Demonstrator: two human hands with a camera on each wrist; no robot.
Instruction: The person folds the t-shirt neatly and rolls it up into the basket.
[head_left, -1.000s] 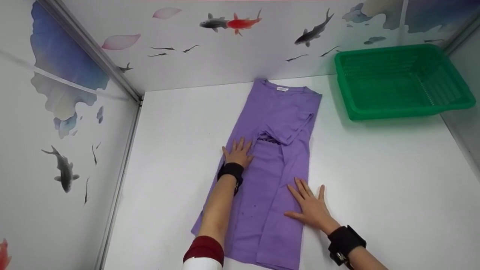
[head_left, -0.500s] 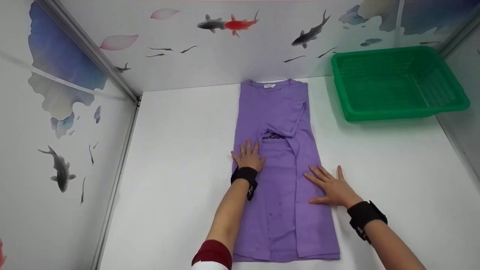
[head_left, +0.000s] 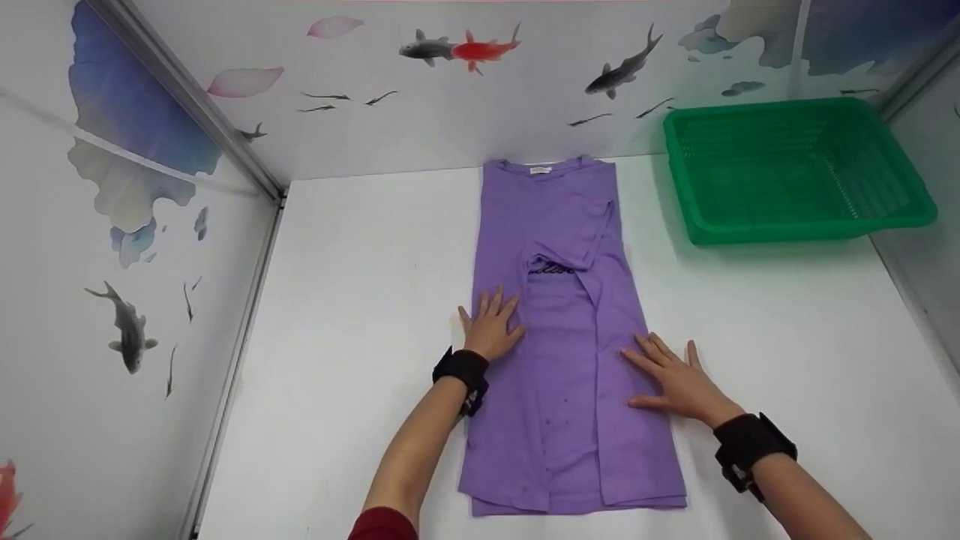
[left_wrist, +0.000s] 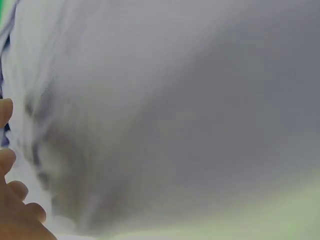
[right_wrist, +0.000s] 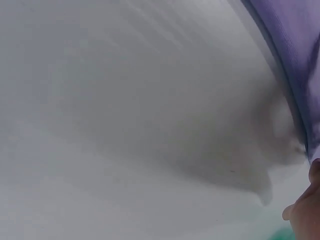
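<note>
A purple T-shirt [head_left: 562, 352] lies on the white table, its neckline with a white label at the far end. Both its sides are folded inward over the middle, and one sleeve lies across the upper part. Dark lettering peeks out below that sleeve. My left hand [head_left: 491, 330] rests with spread fingers on the shirt's left folded side. On the right edge, my right hand [head_left: 679, 382] touches the cloth with straight, spread fingers. In the left wrist view the left hand [left_wrist: 17, 210] shows at the lower left; the right wrist view catches the right hand [right_wrist: 307, 210] beside purple cloth.
A green plastic basket [head_left: 802, 236] stands at the back right of the white table [head_left: 360, 315]. White panels printed with fish bound the table at the back and left. The shirt's neckline lies close to the back panel.
The shirt has turned from slanting to nearly straight, its lower end swinging right and its neckline left. Both hands have shifted right with it; in the last half second they moved only slightly.
</note>
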